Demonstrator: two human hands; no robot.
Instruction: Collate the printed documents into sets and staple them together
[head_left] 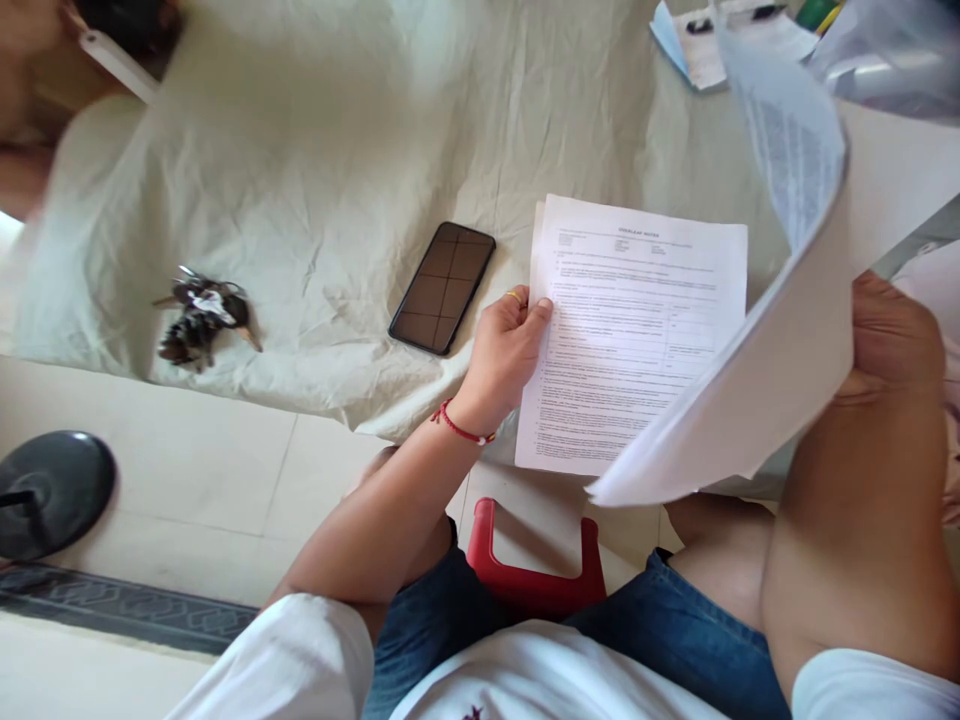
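Observation:
My left hand [511, 342] pinches the left edge of a printed paper sheet [615, 350], thumb on top and fingers beneath. At least one more sheet shows behind its upper left edge. On the right, my right hand [896, 335] grips a bent stack of papers [757, 370] that curves up and partly covers the printed sheet; its fingers are mostly hidden. Just left of my left hand, a dark smartphone [442, 288] lies face up on the cloth.
A pale green cloth [315, 170] covers the table. A bunch of keys [202, 315] lies near its front left. Papers with a pen [735, 22] and a clear plastic bag [892, 60] are at the back right. Below are a red stool [525, 585] and a round black base [56, 490].

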